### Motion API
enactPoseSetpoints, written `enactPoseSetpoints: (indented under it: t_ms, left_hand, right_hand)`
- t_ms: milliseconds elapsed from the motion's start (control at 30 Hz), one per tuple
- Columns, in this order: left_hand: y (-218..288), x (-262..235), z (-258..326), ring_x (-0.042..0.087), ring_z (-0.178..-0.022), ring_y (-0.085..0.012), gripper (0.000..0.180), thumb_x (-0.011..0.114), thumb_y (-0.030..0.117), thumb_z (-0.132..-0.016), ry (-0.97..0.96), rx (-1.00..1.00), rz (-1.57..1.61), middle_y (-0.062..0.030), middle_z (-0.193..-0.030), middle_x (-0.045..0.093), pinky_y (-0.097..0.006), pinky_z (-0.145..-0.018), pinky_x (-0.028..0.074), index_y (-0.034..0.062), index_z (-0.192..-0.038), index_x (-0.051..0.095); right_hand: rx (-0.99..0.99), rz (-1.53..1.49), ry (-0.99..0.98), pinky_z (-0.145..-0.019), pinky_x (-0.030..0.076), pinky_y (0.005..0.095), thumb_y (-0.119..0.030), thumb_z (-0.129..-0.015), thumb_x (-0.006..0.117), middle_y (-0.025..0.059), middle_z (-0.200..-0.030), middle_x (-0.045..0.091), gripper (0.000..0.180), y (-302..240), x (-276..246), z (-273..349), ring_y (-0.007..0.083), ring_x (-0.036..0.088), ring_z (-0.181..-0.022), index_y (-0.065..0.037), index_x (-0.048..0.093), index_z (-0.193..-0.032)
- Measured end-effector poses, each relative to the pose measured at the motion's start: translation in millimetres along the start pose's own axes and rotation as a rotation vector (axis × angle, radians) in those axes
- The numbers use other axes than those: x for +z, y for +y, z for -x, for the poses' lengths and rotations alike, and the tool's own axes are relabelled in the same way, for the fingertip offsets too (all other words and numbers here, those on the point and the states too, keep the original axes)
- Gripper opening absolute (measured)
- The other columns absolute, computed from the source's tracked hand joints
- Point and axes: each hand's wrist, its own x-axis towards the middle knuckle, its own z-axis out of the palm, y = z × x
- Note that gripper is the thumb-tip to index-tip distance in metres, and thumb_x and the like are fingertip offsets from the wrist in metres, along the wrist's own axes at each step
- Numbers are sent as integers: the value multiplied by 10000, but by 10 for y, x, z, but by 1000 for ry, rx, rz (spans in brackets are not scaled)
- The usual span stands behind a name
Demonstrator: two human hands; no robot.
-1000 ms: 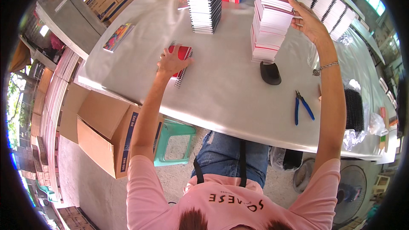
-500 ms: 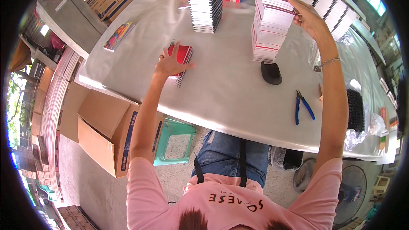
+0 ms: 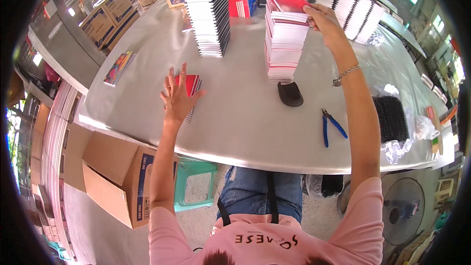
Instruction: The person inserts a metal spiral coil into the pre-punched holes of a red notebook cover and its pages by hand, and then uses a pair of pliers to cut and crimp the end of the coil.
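Head view: left hand (image 3: 177,95) has stayed flat, fingers spread, on the red notebook (image 3: 189,87); right hand (image 3: 321,18) now grips the top notebook (image 3: 287,0) of the tall stack (image 3: 284,44), starting to lift it.

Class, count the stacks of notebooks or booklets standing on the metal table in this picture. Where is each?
3: a dark-edged stack at centre left, a red-topped stack under the right hand, and a leaning row behind it. More may be hidden beyond.
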Motion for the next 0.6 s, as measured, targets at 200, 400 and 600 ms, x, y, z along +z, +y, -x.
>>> enactPoseSetpoints:
  t_ms: [200, 400, 600]
  left_hand:
    - [957, -576, 23, 353, -1378, -345, 821, 726, 355, -891, 1, 220, 895, -186, -1481, 388, -469, -1097, 351, 76, -1529, 291]
    - [1483, -971, 314, 493, -1266, -283, 698, 742, 246, -856, 515, 522, 421, -124, -1397, 480, -454, -1146, 263, 152, -1471, 426]
    - [1470, -598, 687, 627, -1000, -265, 203, 562, 100, -935, -180, 653, 298, -70, -1009, 694, -477, -1135, 242, 68, -1115, 652]
  right_hand:
    - [-372, 77, 177, -644, 461, 279, -119, -926, 624, 55, -788, 635, 267, -361, 20, 579, 119, 570, -699, -40, 636, -1181]
    - [-360, 166, -95, -807, 497, 397, 29, -875, 586, 155, -1002, 659, 288, -323, 269, 1790, 352, 627, -887, -57, 646, -1144]
    - [-316, 287, -231, -719, 490, 393, 14, -868, 625, 130, -928, 615, 252, 97, 135, 2442, 286, 605, -895, -66, 666, -1103]
